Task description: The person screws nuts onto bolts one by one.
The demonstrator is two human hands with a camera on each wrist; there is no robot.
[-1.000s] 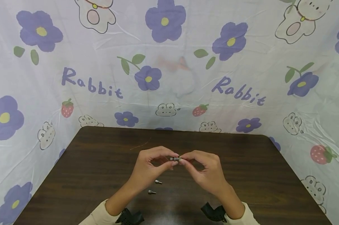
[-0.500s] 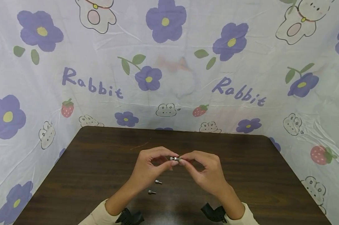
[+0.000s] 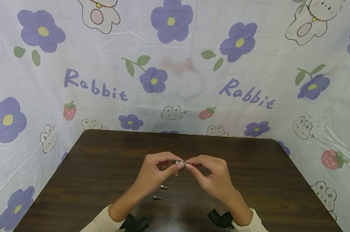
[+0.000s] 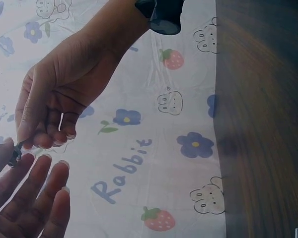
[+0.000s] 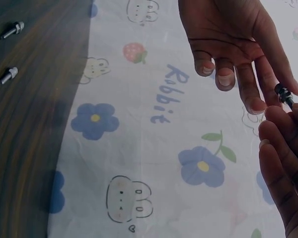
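A small metal bolt (image 3: 179, 162) is held above the table between both hands, its head to the left and its shank to the right. My left hand (image 3: 156, 169) pinches it near the head between thumb and forefinger. With thumb and forefinger my right hand (image 3: 214, 174) pinches the shank end. In the right wrist view the bolt (image 5: 284, 94) shows a dark head and what looks like a ring or nut around it. Fingertips partly cover the bolt (image 4: 15, 154) in the left wrist view. The other fingers of both hands are loosely bent.
Two similar bolts lie on the dark wooden table (image 3: 111, 167), one bolt (image 3: 163, 187) slightly farther away and one bolt (image 3: 157, 197) nearer, both below the left hand. A printed cloth (image 3: 175, 96) hangs behind and beside the table. Black wrist mounts (image 3: 221, 219) sit at both wrists.
Both hands stay in nearly the same place, still holding the bolt. Only slight finger movement shows at the bolt, and its shine changes a little. The bolts on the table have not moved.
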